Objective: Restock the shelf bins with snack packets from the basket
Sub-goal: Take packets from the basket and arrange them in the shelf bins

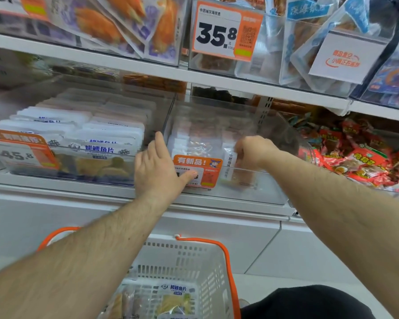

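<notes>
Shop shelving in white metal fills the head view, with clear plastic bins set side by side along each level. On the middle level the clear acrylic middle bin (251, 185), marked by an orange new-product tag (198, 170), is seen holding a row of pale transparent snack packets (194, 139) standing on edge; it looks well filled at the far end, with some room left at its near right. The left hand (158, 166) is laid flat against the bin's front, fingers straight and together, thumb spread across the tag. The right hand (253, 151) is reached over the front wall, its fingers curled on a packet with vertical black lettering (231, 164), which is being set at the near right of the row.

To the left, a neighbouring bin of blue-lettered fish-slice packets (101, 148) appears nearly full. Below, a white slotted basket with orange handles (194, 268) is seen with several packets left inside, so restocking is judged partly done. Headroom is limited by the white shelf edge above (148, 72); sideways room is bounded by the clear divider wall (168, 116).
</notes>
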The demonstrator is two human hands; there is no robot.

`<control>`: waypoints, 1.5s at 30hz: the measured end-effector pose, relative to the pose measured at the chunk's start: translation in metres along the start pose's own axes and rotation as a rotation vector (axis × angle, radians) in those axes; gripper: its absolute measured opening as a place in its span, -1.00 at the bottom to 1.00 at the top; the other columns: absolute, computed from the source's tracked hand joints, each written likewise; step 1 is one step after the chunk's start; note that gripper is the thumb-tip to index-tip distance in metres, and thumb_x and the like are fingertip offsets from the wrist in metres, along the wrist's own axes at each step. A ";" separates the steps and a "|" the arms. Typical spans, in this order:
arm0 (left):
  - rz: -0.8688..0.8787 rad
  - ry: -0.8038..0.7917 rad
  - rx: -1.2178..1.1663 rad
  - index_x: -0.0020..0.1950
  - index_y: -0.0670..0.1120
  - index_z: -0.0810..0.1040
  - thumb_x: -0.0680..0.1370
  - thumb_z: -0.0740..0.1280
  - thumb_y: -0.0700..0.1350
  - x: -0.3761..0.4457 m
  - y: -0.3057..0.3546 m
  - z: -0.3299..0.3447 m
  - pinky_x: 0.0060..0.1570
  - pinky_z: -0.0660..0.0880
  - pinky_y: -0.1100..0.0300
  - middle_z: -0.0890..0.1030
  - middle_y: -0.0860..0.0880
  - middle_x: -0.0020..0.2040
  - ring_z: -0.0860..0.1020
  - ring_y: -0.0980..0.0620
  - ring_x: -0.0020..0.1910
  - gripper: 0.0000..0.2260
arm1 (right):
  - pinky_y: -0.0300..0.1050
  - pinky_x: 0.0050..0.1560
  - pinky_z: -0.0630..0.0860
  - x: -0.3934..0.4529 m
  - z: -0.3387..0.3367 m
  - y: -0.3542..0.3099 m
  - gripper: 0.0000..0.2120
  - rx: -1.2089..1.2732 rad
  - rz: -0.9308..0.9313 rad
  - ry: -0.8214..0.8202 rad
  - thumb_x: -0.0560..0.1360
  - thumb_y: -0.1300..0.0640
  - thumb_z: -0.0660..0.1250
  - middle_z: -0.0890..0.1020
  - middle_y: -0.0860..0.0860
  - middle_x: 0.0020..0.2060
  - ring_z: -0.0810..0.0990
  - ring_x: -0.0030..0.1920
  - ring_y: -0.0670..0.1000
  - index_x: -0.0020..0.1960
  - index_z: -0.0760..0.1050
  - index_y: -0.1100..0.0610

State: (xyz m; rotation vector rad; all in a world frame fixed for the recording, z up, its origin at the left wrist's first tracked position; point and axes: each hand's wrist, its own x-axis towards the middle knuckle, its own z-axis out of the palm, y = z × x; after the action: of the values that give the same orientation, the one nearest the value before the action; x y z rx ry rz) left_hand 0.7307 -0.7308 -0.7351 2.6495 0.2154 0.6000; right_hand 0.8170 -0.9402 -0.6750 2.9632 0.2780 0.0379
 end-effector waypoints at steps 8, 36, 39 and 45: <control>-0.008 -0.055 -0.006 0.58 -0.16 -0.17 0.38 0.39 0.37 0.000 0.001 -0.006 0.51 0.03 0.03 0.13 -0.14 0.58 0.14 -0.10 0.55 0.10 | -0.06 0.00 0.42 -0.002 -0.002 -0.001 -0.86 0.017 0.071 0.054 0.47 0.05 0.41 0.62 -0.01 -0.03 0.52 -0.05 0.09 0.03 0.56 -0.03; 0.062 -0.987 0.135 0.40 -0.02 0.43 0.54 0.39 0.11 -0.073 -0.159 -0.075 0.20 0.51 0.05 0.54 0.05 0.27 0.55 0.02 0.18 -0.52 | -0.08 -0.11 0.53 -0.098 0.144 -0.249 -0.93 0.534 -0.061 -0.218 0.47 0.16 0.27 0.63 0.04 -0.16 0.58 -0.09 0.12 -0.14 0.52 0.08; 0.057 -1.024 0.137 0.45 -0.01 0.41 0.55 0.37 0.12 -0.073 -0.168 -0.071 0.27 0.46 0.07 0.51 0.06 0.33 0.51 0.05 0.23 -0.49 | -0.02 -0.06 0.61 -0.104 0.193 -0.266 -0.90 0.584 -0.020 -0.465 0.50 0.16 0.28 0.64 0.07 -0.13 0.61 -0.11 0.10 -0.05 0.56 0.13; 0.062 -1.097 0.126 0.50 -0.02 0.36 0.55 0.34 0.17 -0.061 -0.173 -0.055 0.28 0.46 0.05 0.49 0.06 0.37 0.52 0.05 0.27 -0.44 | -0.20 -0.41 0.33 -0.114 0.265 -0.286 -0.70 0.640 0.124 -0.816 0.53 0.07 0.34 0.40 0.03 -0.39 0.38 -0.39 -0.03 -0.31 0.36 0.15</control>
State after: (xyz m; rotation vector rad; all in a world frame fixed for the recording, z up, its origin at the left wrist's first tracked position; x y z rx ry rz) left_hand 0.6414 -0.5691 -0.7872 2.6856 -0.1640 -0.8907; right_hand 0.6630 -0.7270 -0.9848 3.2305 -0.0225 -1.4396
